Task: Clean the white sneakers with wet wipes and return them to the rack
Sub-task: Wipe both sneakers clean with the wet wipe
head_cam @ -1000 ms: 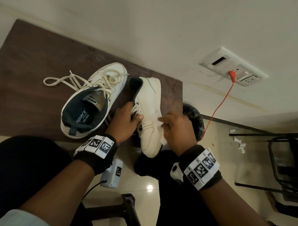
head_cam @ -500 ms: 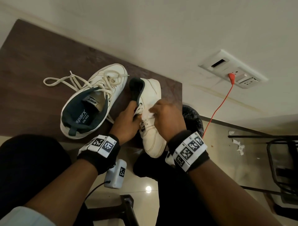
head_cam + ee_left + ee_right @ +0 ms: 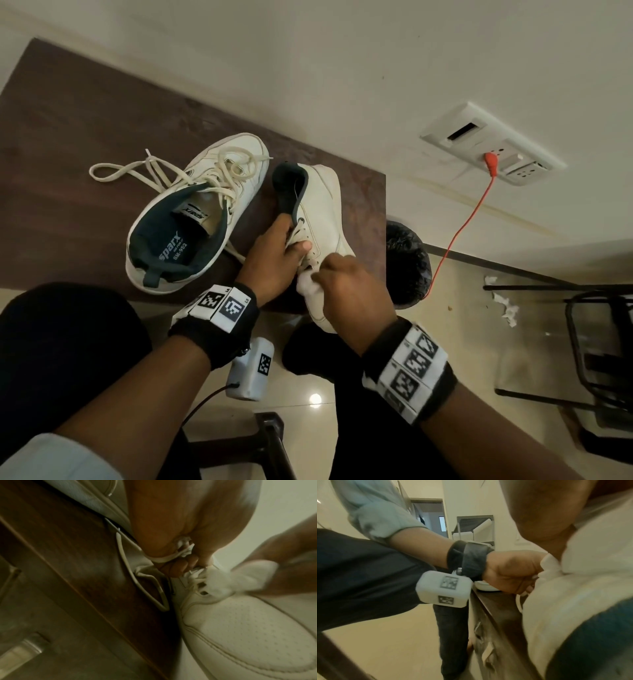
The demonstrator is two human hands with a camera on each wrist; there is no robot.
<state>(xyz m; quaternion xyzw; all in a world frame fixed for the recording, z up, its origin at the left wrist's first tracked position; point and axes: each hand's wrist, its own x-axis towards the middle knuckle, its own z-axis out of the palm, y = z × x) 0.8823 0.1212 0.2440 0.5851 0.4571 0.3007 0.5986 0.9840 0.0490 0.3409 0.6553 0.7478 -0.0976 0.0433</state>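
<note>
Two white sneakers are at the brown table. One sneaker lies flat on it, dark lining up, laces loose. The second sneaker is tipped on its side at the table's front edge, toe hanging over it. My left hand grips this sneaker at the lace area, laces bunched in its fingers. My right hand pinches a crumpled white wet wipe and presses it on the sneaker's upper by the eyelets; the wet wipe shows on the sneaker in the left wrist view.
A black bin bag sits beside the table on the right. An orange cable runs to a wall socket. Used wipes lie on the floor near a black metal rack. A dark stool stands between my legs.
My right hand with the wipe slid from the sneaker's side near the toe up to the laces, then back down a little. The left hand kept its grip on the sneaker.
</note>
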